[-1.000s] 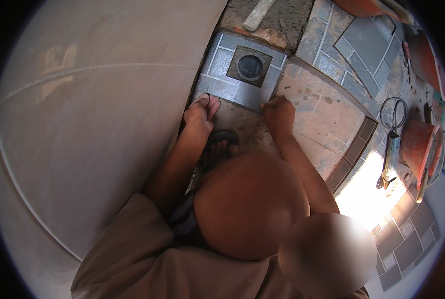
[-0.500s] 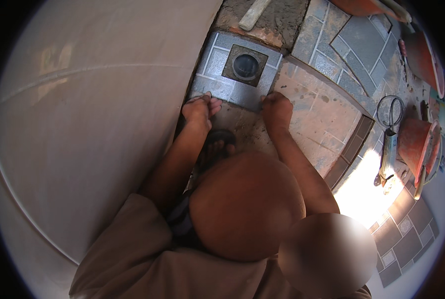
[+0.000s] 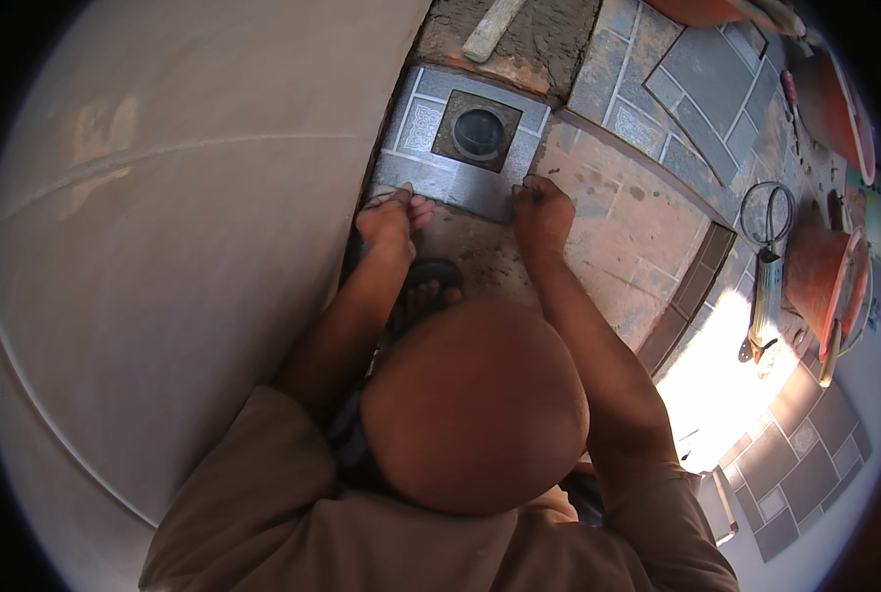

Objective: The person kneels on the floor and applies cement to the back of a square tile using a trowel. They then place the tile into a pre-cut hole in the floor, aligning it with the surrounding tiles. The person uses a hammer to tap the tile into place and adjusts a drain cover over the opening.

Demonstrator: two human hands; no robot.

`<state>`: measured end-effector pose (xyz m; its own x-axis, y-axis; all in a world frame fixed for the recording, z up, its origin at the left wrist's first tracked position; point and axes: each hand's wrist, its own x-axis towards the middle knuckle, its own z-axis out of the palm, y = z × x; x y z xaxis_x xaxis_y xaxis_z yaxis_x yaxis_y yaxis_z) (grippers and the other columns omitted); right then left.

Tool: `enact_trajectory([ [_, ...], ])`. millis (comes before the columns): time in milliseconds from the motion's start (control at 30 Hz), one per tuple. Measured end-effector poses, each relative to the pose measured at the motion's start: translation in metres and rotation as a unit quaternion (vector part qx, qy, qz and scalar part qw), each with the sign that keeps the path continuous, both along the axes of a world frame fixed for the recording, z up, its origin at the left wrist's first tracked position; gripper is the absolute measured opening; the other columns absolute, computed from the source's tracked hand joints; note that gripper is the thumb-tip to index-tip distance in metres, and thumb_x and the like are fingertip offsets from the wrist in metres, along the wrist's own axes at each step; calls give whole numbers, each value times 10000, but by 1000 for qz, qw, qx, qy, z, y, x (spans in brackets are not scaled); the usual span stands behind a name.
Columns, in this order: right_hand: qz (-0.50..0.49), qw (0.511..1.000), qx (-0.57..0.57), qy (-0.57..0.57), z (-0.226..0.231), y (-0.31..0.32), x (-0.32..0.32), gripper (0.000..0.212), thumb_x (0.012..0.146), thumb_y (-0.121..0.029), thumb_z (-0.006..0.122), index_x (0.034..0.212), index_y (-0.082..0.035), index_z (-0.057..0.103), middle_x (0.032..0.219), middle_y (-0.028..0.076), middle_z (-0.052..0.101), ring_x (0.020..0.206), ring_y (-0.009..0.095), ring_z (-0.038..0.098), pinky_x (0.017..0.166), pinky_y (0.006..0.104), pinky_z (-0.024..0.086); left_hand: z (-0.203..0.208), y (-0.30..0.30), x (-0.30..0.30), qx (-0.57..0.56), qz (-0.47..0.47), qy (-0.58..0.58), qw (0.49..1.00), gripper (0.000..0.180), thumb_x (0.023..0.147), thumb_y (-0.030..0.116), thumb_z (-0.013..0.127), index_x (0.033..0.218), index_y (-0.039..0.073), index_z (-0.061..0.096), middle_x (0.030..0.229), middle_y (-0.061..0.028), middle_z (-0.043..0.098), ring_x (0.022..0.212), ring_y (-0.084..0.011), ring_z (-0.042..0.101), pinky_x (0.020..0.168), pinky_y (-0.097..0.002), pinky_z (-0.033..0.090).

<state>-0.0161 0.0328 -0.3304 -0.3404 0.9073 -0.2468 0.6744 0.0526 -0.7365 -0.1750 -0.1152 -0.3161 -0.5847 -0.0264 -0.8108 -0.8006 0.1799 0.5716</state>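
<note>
A grey patterned floor tile (image 3: 460, 185) with a square cut-out lies against the wall's foot. Inside the cut-out is a dark round pipe opening (image 3: 479, 134). My left hand (image 3: 395, 215), palm partly turned up and fingers curled, pinches the tile's near edge by its left corner. At the near right corner my right hand (image 3: 544, 214) is closed, with thumb and forefinger at the edge; its other fingertips are tucked out of sight. A wooden handle (image 3: 493, 30) rests on the wet mortar (image 3: 549, 35) beyond the tile.
A large beige wall (image 3: 184, 227) rises at the left. Raised grey tiles (image 3: 648, 99) border the reddish old floor (image 3: 608, 217) on the right. Farther right are an orange bucket (image 3: 820, 271), a tool with a looped cord (image 3: 766, 296) and loose dark edging tiles (image 3: 692, 286).
The view has shifted slightly. My right hand's fingers have loosened a little at the tile's corner and its forefinger shows more. My left hand keeps its hold, and the tile looks unmoved.
</note>
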Motion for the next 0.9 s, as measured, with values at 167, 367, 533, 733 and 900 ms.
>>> enact_trajectory([
  [167, 36, 997, -66, -1, -6, 28, 4, 161, 883, -115, 773, 999, -14, 819, 991, 244, 790, 983, 421, 768, 908, 470, 595, -1, -2, -1, 14, -6, 4, 1000, 194, 1039, 52, 702, 1147, -86, 621, 1024, -219, 740, 873, -358, 792, 755, -426, 693],
  [367, 34, 995, -84, -37, -3, 47, -13, 175, 860, -156, 818, 976, -24, 813, 988, 239, 788, 989, 420, 766, 903, 472, 595, -1, -6, 0, 38, -18, 3, 999, 178, 1036, 33, 690, 1144, -93, 624, 1052, -232, 737, 904, -364, 791, 788, -424, 693],
  [533, 60, 993, -69, -69, 1, 50, -18, 185, 855, -184, 833, 953, -30, 798, 1004, 234, 789, 1016, 426, 760, 905, 479, 593, -2, -9, -1, 38, -27, 0, 999, 148, 1016, 23, 708, 1087, -90, 645, 1054, -233, 737, 907, -353, 791, 784, -409, 692],
  [733, 83, 989, -57, -109, 12, 51, -20, 282, 888, -164, 802, 1139, -44, 752, 1072, 225, 786, 1053, 431, 749, 928, 503, 583, 12, -1, 7, -95, -287, 181, 936, 157, 952, 36, 767, 1082, -29, 706, 1147, -206, 738, 1039, -372, 758, 847, -443, 646],
  [900, 97, 991, -30, -87, 19, 40, -24, 456, 951, -98, 725, 1400, -77, 650, 1183, 233, 753, 1139, 430, 718, 978, 509, 567, 12, -8, 9, -116, -529, 558, 629, 393, 927, 79, 763, 1309, 169, 751, 1552, -140, 598, 1439, -464, 508, 1183, -565, 424],
])
